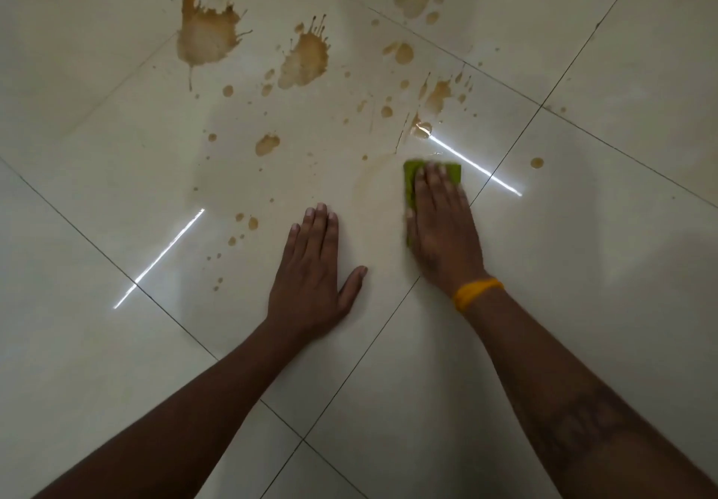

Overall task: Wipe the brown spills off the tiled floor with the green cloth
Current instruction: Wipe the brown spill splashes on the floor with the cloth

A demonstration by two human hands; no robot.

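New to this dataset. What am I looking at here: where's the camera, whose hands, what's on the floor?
There is no machine here: a person works with two bare hands. The single picture comes from a wide-angle camera worn on the person's head, looking forward and down. The surface is a pale tiled floor with dark grout lines. Brown spills and smaller splashes lie on the far tiles. The right hand, with a yellow wristband, presses flat on a green cloth that lies on the floor near the closest splashes. The left hand rests flat on bare tile, fingers straight, holding nothing. The bright white streaks are light reflections.
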